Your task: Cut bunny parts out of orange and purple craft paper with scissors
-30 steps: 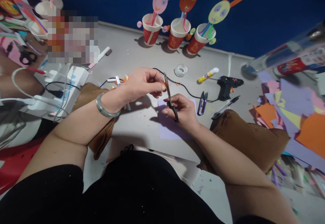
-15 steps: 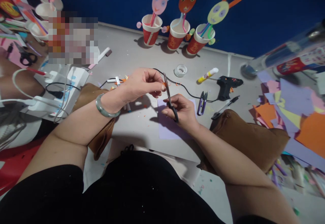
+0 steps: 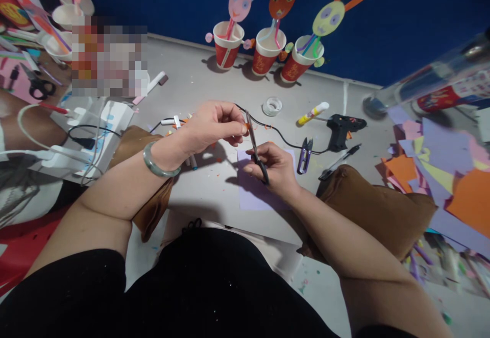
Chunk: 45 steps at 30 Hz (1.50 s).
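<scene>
Scissors [image 3: 253,144] sit in the right hand [image 3: 279,167]. That grip is wrapped around the black handles, and the blades stick out past the fingers, pointing away from the person. The left hand [image 3: 216,126] has its thumb and finger pinched together on a tiny orange bit [image 3: 246,125]. The orange bit is at the tips of this grip, right by the blades; I cannot tell if they touch it. Both hands are up over the surface [image 3: 206,192]. Purple paper [image 3: 260,197] lies below the right hand. Small purple snips [image 3: 304,157] lie near it, on its right side.
</scene>
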### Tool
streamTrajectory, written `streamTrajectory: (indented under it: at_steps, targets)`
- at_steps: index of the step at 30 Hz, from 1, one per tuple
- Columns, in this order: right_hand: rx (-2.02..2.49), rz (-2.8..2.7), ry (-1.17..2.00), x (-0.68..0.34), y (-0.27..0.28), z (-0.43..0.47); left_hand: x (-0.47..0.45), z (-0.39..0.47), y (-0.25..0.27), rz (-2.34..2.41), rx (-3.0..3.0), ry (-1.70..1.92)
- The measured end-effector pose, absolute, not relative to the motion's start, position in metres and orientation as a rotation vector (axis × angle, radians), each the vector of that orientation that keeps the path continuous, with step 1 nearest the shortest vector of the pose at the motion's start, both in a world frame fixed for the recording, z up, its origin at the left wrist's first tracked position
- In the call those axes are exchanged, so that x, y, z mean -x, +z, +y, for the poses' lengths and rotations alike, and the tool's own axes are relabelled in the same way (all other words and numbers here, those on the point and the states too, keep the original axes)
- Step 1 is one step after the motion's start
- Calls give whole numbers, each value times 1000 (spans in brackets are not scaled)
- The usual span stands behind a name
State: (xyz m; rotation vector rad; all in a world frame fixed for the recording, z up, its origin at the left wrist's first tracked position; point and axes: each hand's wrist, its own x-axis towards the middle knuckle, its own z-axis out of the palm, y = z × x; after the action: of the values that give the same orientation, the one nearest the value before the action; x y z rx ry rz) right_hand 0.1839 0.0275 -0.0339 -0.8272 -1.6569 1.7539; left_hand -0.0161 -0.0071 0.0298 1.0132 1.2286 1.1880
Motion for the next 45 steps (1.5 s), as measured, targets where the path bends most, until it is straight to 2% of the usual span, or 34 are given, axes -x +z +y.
streamTrajectory:
  at_steps: [25, 30, 33, 37, 41, 45]
  targets:
    - [816, -1699, 1716, -184, -35, 28, 18, -8, 27, 1233, -1031, 1208]
    - [841, -1689, 1614, -185, -38, 27, 23, -7, 29, 1265, -1098, 1179]
    - [810, -1718, 1405, -187, -41, 29, 33, -4, 27, 1379, -1233, 993]
    - [686, -1890, 1085, -190, -49, 31, 53, 3, 18, 1480, -1579, 495]
    - [658, -1873, 1154, -187, -55, 31, 59, 2, 20, 1525, -1827, 57]
    - [685, -1751, 1281, -183, -57, 37, 50, -3, 28, 1557, -1839, -176]
